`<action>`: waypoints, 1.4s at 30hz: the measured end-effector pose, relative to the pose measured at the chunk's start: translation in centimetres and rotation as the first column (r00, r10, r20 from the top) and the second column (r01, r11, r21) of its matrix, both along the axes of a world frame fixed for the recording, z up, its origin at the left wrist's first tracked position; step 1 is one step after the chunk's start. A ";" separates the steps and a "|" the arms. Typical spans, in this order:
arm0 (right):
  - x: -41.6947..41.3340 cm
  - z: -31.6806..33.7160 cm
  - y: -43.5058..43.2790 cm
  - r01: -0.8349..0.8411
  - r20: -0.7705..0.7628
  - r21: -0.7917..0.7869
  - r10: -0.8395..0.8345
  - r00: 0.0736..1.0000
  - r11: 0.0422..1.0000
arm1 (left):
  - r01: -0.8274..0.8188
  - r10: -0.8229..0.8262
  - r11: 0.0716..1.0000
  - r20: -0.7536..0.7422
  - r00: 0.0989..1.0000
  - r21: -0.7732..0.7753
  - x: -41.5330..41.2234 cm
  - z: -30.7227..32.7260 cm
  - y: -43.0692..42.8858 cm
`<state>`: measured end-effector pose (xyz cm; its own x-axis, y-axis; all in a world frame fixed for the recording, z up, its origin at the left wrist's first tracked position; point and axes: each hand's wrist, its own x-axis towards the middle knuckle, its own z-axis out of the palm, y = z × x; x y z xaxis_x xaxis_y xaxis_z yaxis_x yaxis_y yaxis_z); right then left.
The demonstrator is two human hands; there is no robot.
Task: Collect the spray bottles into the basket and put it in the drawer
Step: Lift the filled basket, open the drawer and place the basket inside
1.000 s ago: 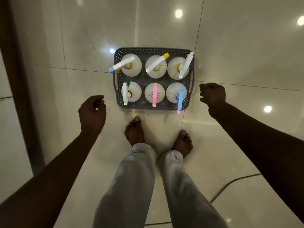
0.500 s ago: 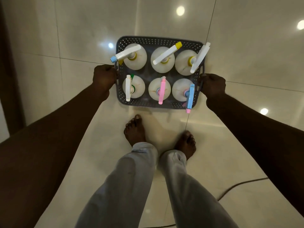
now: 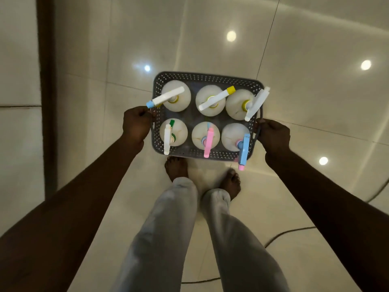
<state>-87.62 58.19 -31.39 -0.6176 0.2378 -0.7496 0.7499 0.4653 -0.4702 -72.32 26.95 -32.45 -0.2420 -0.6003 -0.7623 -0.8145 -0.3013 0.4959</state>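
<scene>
A grey perforated basket (image 3: pixel 207 77) holds several white spray bottles standing upright in two rows, among them one with a yellow nozzle (image 3: pixel 212 100) and one with a pink trigger (image 3: pixel 205 138). My left hand (image 3: pixel 135 124) grips the basket's left handle. My right hand (image 3: pixel 273 134) grips its right handle. The basket is held between both hands above my feet, off the floor. No drawer is in view.
Glossy cream floor tiles (image 3: pixel 315 102) stretch all around. My bare feet (image 3: pixel 176 167) and grey trouser legs are just below the basket. A dark cable (image 3: pixel 282 234) curves over the floor at lower right. A dark upright strip (image 3: pixel 47 102) runs down the left side.
Both hands reached out from beside the basket and took hold of its side handles. The basket has since come up from the floor toward me and now covers my toes.
</scene>
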 end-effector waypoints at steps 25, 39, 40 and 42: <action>3.0 48.4 -5.3 -0.619 -0.288 -0.259 0.552 0.782 0.741 | -0.491 0.439 0.869 -0.359 0.823 -0.062 19.6 50.0 4.4; 14.8 53.7 -15.9 -0.846 -0.311 -0.270 0.789 0.529 0.460 | -0.808 0.718 0.588 -0.431 0.547 -0.046 38.3 54.3 9.6; 15.9 53.9 -17.0 -0.855 -0.310 -0.273 0.801 0.513 0.442 | -0.825 0.736 0.564 -0.427 0.525 -0.041 39.7 54.2 9.6; 17.9 53.9 -18.6 -0.875 -0.308 -0.260 0.824 0.476 0.409 | -0.844 0.765 0.535 -0.407 0.499 -0.029 41.9 54.0 9.7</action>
